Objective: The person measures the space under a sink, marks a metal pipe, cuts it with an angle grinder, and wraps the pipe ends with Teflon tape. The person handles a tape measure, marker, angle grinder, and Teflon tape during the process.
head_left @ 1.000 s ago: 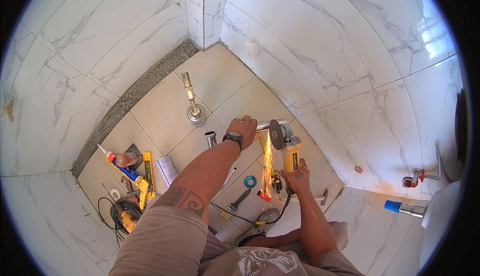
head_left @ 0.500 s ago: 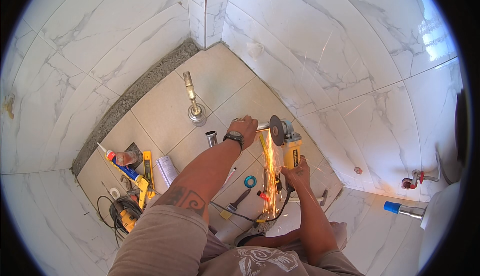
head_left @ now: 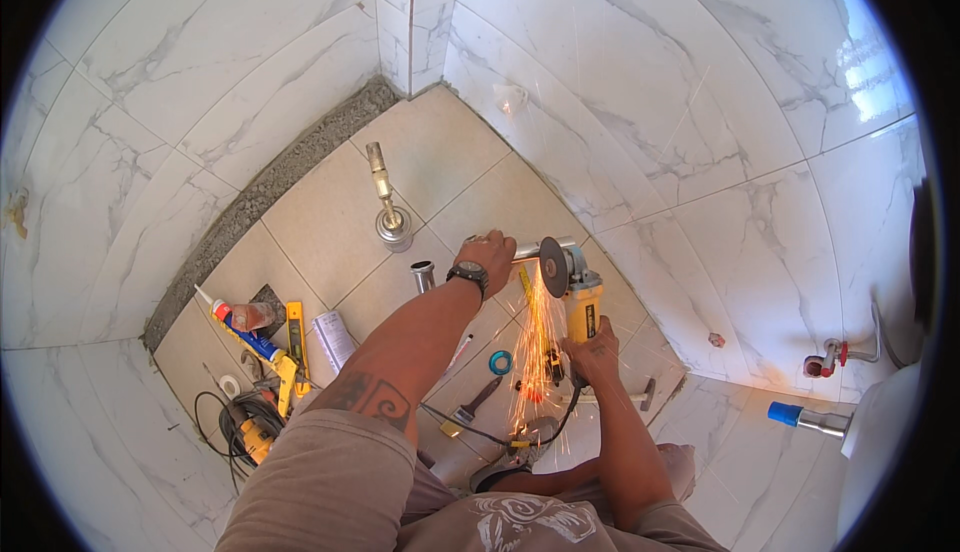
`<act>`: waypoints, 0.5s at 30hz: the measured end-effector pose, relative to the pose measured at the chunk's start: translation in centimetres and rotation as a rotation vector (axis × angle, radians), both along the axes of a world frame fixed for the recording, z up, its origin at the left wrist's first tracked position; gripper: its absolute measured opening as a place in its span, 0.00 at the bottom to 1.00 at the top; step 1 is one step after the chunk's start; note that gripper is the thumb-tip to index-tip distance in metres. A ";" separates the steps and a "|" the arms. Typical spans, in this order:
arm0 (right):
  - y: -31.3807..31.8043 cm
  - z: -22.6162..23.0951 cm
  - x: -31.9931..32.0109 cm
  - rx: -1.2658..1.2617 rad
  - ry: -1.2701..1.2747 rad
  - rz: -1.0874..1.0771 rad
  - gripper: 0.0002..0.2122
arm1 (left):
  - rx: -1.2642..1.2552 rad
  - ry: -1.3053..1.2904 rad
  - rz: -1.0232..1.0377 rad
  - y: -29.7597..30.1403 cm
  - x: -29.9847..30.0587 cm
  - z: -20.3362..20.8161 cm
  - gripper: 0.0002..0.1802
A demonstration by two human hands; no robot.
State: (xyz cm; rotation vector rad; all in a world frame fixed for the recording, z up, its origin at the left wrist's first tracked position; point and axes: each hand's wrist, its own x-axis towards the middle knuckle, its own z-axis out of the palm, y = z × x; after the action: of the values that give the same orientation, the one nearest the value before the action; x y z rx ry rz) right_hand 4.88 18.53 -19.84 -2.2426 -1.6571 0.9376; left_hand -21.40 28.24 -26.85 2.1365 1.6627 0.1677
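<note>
My left hand (head_left: 487, 255), with a watch at the wrist, is closed around a shiny metal pipe (head_left: 530, 250). In my right hand (head_left: 594, 352) is the yellow body of an angle grinder (head_left: 582, 310). Its dark cutting disc (head_left: 552, 264) meets the pipe just right of my left hand. Orange sparks (head_left: 538, 352) stream down from the contact toward the floor and my foot. How deep the cut goes is hidden behind the disc. A short chrome tube (head_left: 423, 275) stands near my left wrist, and a torch on a gas canister (head_left: 395, 224) stands beyond it.
At left lie a caulking gun (head_left: 262, 344), a yellow spirit level (head_left: 297, 342), a can (head_left: 334, 340) and a coiled cable (head_left: 262, 427). A paintbrush (head_left: 478, 402), a blue tape roll (head_left: 500, 362) and the grinder's cord (head_left: 570, 414) lie near my feet. Marble-patterned walls (head_left: 640, 102) enclose the corner.
The spark stream has spread from a narrow column into a wider spray. The disc has tilted slightly, and more of the pipe shows beyond it. Both hands keep their grip.
</note>
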 end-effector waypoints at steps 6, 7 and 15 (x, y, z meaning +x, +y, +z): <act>-0.5 -0.4 0.3 0.020 0.089 -0.019 0.26 | 0.001 -0.008 0.011 0.0 0.1 -0.1 0.12; -0.5 -0.4 0.3 0.013 0.094 -0.027 0.26 | -0.001 -0.008 0.008 0.0 0.0 -0.1 0.12; -1.0 -0.5 0.4 0.041 0.060 0.008 0.26 | 0.008 -0.003 0.006 0.0 0.0 -0.3 0.13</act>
State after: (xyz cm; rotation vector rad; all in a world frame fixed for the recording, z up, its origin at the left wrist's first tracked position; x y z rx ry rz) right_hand 5.27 17.54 -20.35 -2.1616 -1.6464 0.9542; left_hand -21.38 28.26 -27.17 2.1364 1.6697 0.1793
